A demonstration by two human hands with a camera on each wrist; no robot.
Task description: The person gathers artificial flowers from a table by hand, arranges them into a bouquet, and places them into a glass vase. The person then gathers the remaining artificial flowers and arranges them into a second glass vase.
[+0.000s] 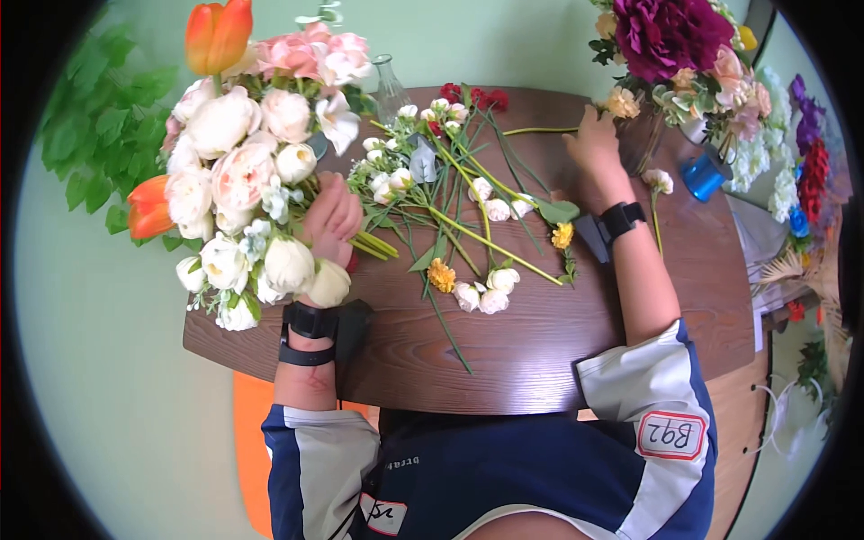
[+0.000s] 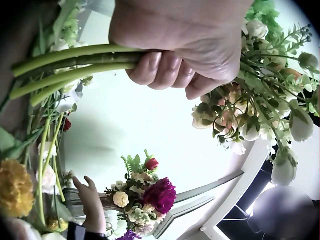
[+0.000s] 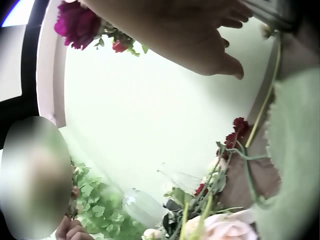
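My left hand (image 1: 333, 219) grips the green stems (image 1: 374, 245) of a large bouquet of white and pink flowers (image 1: 225, 126) with orange tulips (image 1: 218, 38). The left wrist view shows the fingers of this hand (image 2: 175, 45) curled round several thick stems (image 2: 65, 62), their ends sticking out on one side. At the back right, my right hand (image 1: 598, 153) is beside a glass vase (image 1: 641, 142) of purple and peach flowers (image 1: 670, 36). Its thumb stands apart in the right wrist view of the hand (image 3: 185, 37); nothing is seen held.
Loose white blooms (image 1: 493, 297), yellow flowers (image 1: 441, 275), red flowers (image 1: 489, 99) and long stems lie across the brown table (image 1: 432, 360). A clear glass bottle (image 1: 389, 90) stands at the back. A blue cup (image 1: 706, 176) and a single white flower (image 1: 659, 181) are at the right.
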